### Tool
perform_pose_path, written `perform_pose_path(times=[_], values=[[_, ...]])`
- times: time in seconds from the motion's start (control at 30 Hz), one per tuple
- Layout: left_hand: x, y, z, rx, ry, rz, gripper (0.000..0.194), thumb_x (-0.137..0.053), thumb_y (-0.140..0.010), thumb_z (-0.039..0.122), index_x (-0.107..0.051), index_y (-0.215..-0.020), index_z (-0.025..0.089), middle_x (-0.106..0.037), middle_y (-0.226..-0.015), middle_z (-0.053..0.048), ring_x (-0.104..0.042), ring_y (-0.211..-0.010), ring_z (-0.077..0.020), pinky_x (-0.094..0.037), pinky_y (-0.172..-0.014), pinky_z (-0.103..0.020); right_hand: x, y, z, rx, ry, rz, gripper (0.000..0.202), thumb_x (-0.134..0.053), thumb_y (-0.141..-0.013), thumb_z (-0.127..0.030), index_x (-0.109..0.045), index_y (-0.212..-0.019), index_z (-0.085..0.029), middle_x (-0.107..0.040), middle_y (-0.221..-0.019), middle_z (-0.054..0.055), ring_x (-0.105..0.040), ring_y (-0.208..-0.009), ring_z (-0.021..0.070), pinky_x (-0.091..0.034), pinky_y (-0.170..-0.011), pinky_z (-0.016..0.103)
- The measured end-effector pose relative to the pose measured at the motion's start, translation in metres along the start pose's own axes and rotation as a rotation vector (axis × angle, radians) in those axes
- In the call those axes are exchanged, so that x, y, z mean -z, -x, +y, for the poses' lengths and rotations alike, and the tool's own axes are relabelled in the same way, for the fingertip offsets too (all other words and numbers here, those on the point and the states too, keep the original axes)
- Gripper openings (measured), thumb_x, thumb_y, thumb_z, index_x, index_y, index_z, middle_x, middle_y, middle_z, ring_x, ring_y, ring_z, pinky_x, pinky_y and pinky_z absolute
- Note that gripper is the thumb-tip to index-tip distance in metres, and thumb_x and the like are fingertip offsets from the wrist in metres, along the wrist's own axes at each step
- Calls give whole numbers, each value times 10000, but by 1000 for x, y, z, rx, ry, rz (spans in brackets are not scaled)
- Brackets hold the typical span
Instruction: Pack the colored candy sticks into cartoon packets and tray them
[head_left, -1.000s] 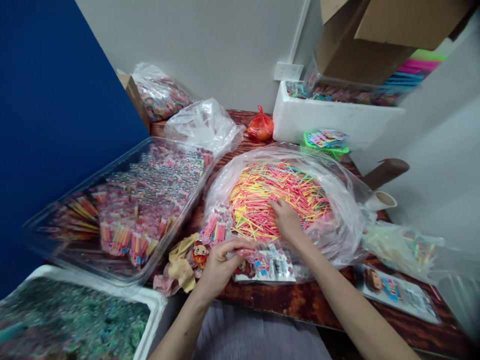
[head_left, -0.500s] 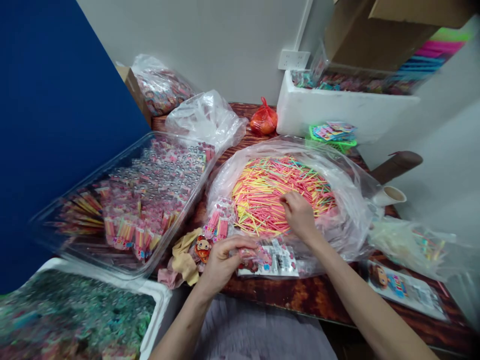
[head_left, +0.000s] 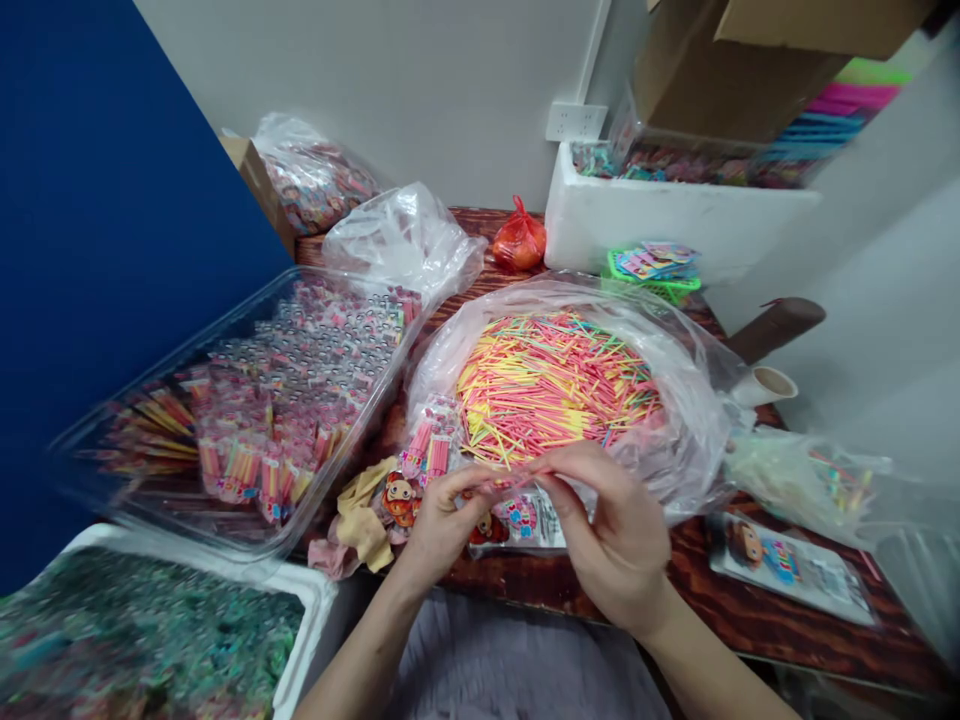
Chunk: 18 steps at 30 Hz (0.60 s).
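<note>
Head view: on my feed, the right hand (head_left: 619,540) has just come back from the sticks (head_left: 547,385) to meet the left hand (head_left: 442,530), just this side of the stick bag (head_left: 694,420). I judge the work has passed from picking at the heap to handling one small pink packet (head_left: 514,484), held up between both hands. The left fingers pinch it; the right thumb and finger close at its other end (whether they carry a stick too, I can't make out).

Also near, I count one foam box (head_left: 309,590), left of the stick bag. One pouch (head_left: 519,515) lies under the hands, a second pouch (head_left: 791,570) right of the stick bag. Against the bag's left edge I see two filled packets (head_left: 437,458); farther left, one tray (head_left: 322,525), its contents, like the sticks, past counting. Beyond the stick bag: one basket (head_left: 679,291), one red bag (head_left: 519,243), one white box (head_left: 660,215).
</note>
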<state>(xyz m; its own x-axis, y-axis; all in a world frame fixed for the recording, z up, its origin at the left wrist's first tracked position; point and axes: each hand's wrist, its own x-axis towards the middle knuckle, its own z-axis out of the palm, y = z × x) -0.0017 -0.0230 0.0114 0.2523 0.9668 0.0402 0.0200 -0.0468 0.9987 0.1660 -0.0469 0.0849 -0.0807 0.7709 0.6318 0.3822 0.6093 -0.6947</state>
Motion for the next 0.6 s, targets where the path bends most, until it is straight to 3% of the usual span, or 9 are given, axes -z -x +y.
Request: perform_pose_path(times=[0.07, 0.2, 0.33, 0.47, 0.6], values=[[-1, 1, 3, 7, 30, 7, 166, -641, -840, 296, -747, -923, 198, -732, -918, -45, -666, -850, -192, -536, -805, -309, 2, -2, 1, 63, 93, -96, 415, -548, -863, -23, -549, -1175, -296, -659, -911, 39, -610, -858, 210, -497, -766, 400], [-2, 2, 6, 39, 46, 21, 152, -658, -822, 293, -731, -879, 173, -711, -853, -32, -641, -796, -170, -522, -762, -276, 4, -11, -3, 73, 194, -158, 298, -528, -887, -52, -577, -1103, -251, -651, -896, 54, -579, -879, 219, -479, -775, 409], [0, 2, 9, 60, 78, 50, 179, -671, -803, 310, -712, -892, 160, -696, -816, -18, -626, -778, -157, -504, -749, -255, -3, -18, -4, 20, 337, -244, 115, -535, -922, -169, -636, -969, -195, -614, -1123, 117, -514, -1098, 267, -445, -926, 479], [9, 7, 15, 101, 80, 70, 249, -686, -774, 345, -708, -938, 159, -701, -804, -23, -632, -766, -172, -510, -719, -262, -14, -16, -6, 33, 425, -345, 208, -545, -922, -222, -639, -1105, -194, -480, -1388, 143, -365, -1313, 313, -361, -1052, 535], [29, 16, 18, 44, -92, 44, 185, -662, -790, 306, -712, -913, 177, -700, -842, -24, -631, -816, -183, -505, -769, -276, -20, -11, -12, -4, 290, -397, 242, -545, -930, -235, -635, -1154, -234, -464, -1424, 108, -340, -1354, 289, -346, -1081, 504]])
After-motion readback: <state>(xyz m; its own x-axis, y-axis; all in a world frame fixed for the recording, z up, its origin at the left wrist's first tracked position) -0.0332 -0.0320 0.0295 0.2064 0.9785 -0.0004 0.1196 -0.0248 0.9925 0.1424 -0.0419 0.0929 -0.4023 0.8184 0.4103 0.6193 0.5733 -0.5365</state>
